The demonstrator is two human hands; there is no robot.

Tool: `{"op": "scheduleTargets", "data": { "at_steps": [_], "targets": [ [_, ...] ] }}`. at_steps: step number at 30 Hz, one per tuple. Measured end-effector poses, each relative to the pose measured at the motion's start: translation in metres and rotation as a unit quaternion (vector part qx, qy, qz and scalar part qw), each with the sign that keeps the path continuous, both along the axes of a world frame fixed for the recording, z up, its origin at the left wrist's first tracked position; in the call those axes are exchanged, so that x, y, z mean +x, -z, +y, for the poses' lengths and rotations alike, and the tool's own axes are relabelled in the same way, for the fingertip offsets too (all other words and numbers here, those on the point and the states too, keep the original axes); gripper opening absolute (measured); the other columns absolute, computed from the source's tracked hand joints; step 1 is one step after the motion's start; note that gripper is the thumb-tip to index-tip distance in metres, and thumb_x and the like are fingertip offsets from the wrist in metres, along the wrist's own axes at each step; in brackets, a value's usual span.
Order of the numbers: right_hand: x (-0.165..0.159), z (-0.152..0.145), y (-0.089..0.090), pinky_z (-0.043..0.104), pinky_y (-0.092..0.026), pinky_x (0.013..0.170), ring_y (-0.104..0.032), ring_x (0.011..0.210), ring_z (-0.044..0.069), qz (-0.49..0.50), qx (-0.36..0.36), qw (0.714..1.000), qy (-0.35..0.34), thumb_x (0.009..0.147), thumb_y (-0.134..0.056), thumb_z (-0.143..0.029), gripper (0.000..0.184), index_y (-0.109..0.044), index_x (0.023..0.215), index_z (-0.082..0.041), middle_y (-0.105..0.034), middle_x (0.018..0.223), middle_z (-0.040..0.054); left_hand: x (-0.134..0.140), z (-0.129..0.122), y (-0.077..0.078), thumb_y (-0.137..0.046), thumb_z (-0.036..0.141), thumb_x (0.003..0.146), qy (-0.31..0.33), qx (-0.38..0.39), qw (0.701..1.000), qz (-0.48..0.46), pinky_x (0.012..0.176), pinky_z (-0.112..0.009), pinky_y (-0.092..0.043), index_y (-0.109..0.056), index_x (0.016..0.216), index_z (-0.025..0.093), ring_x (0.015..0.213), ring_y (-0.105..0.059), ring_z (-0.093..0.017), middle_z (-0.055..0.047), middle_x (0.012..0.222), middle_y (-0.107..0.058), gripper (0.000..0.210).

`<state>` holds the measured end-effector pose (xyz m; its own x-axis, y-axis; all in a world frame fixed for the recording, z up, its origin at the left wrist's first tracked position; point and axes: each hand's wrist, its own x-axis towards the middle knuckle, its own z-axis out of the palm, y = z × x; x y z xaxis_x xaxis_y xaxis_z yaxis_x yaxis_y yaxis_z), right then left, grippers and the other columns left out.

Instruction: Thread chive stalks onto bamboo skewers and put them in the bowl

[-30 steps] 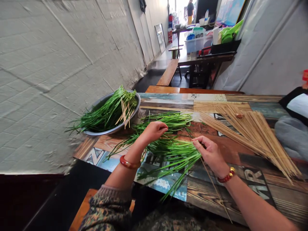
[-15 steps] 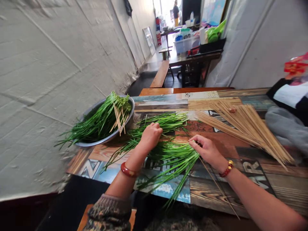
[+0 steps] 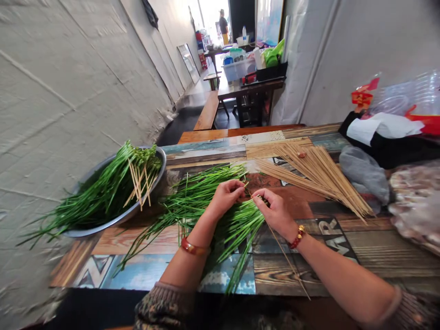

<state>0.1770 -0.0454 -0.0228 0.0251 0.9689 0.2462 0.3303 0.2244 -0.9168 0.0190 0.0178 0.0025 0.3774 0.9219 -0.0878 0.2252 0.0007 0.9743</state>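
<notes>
My right hand (image 3: 277, 211) grips a thin bamboo skewer (image 3: 290, 263), which slants down past the table's front edge. Green garlic chives (image 3: 245, 220) hang from the skewer by their pale ends, their leaves spread over the tabletop. Close beside it, my left hand (image 3: 227, 198) pinches the pale end of a chive (image 3: 245, 185) near the skewer's upper end; the skewer tip is too small to make out. Loose chives (image 3: 202, 181) lie in a pile behind my left hand.
On the left stands a metal bowl (image 3: 164, 160) with skewered chives (image 3: 103, 192) in it. A fan of bare bamboo skewers (image 3: 316, 172) lies at the back right. Plastic bags (image 3: 364, 172) and a bag of pale pieces (image 3: 417, 201) are at the right. A person (image 3: 223, 27) stands far off.
My left hand has come from the loose pile rightward to my right hand, now with a chive end in its fingers. The view has turned a little to the right.
</notes>
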Motion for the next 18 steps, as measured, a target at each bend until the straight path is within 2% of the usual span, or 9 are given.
{"op": "scheduleTargets", "data": {
  "at_steps": [4,8,18],
  "targets": [
    [0.0004,0.0004,-0.0021,0.03,-0.048,0.075,-0.064,0.082,0.018,0.015,-0.01,1.0,-0.007,0.086,-0.05,-0.029,0.019,-0.065,0.093,-0.018,-0.07,0.089,0.0046,-0.0045,-0.0034,0.0029,-0.063,0.037,0.076,0.011,-0.036,0.999,-0.024,0.057,-0.02,-0.044,-0.064,0.08,0.01,0.058,-0.055,-0.008,-0.003,0.068,-0.064,0.028],
    [0.0017,0.0018,-0.0005,0.032,-0.049,0.082,-0.065,0.09,0.019,0.026,-0.018,0.999,-0.036,0.086,-0.053,-0.031,0.02,-0.066,0.095,-0.021,-0.071,0.097,0.004,-0.0048,-0.0062,0.0027,-0.065,0.037,0.075,0.015,-0.053,0.997,-0.047,0.056,-0.019,-0.043,-0.066,0.081,0.01,0.058,-0.055,-0.008,-0.003,0.068,-0.065,0.028],
    [0.0021,0.0009,0.0001,0.034,-0.05,0.084,-0.065,0.094,0.02,0.013,-0.05,0.998,-0.021,0.085,-0.054,-0.032,0.023,-0.067,0.101,-0.021,-0.071,0.101,0.0052,-0.0065,-0.0109,0.0027,-0.062,0.027,0.074,0.005,0.031,0.999,0.002,0.058,-0.02,-0.044,-0.069,0.076,0.009,0.062,-0.056,-0.01,-0.004,0.069,-0.067,0.019]
  ]
}}
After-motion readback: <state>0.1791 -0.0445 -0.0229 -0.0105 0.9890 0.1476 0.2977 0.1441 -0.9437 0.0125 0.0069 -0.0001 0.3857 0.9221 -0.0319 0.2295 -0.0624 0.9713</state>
